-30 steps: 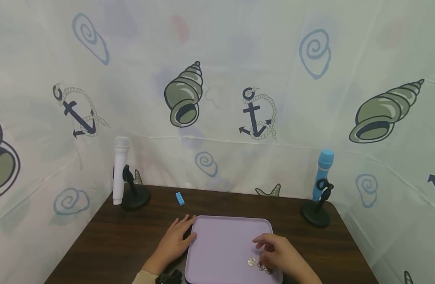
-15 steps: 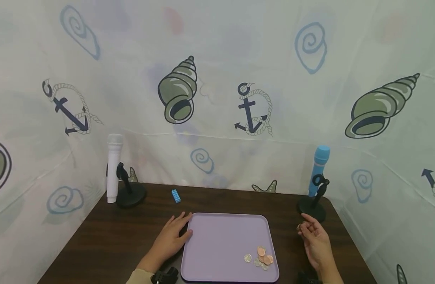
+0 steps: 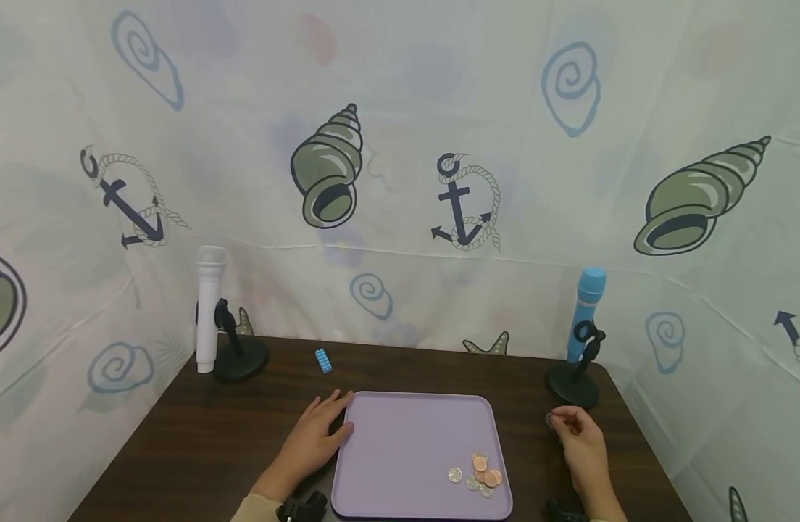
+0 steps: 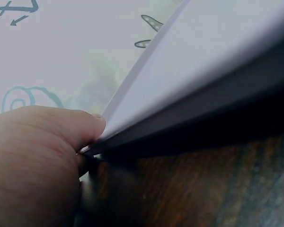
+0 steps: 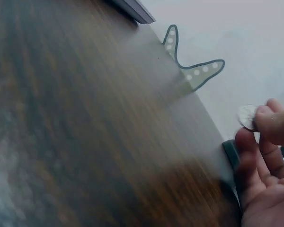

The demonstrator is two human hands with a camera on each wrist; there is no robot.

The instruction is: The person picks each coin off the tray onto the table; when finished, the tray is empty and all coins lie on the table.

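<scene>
At your far left, the white microphone [image 3: 208, 319] leans beside its black stand [image 3: 240, 359] near the back of the tabletop [image 3: 230, 435], with the small blue brick [image 3: 323, 361] a little to the right of that stand.

Nearer to you, the lilac tray [image 3: 406, 442] lies just to the right of your left hand [image 3: 311, 438]. That hand's fingers are extended and slightly apart, the fingertips touching the tray's rim by its far left corner; your thumb stands away from them and touches the left edge farther down.

Inside the tray, toward its near right corner, one silver coin [image 3: 455, 475] lies by itself, and just right of it a cluster of coins [image 3: 490, 478], copper-coloured and silver, partly overlaps. The cluster sits well apart from the fingers of both your hands.

To the right of the tray, your right hand [image 3: 581, 438] has the held coin [image 5: 247, 117] between thumb and forefinger; the tips are clamped on it, and much of its pale face shows past them. Just beyond that hand stand the right-hand black stand [image 3: 572, 384] and the blue microphone [image 3: 590, 286].
</scene>
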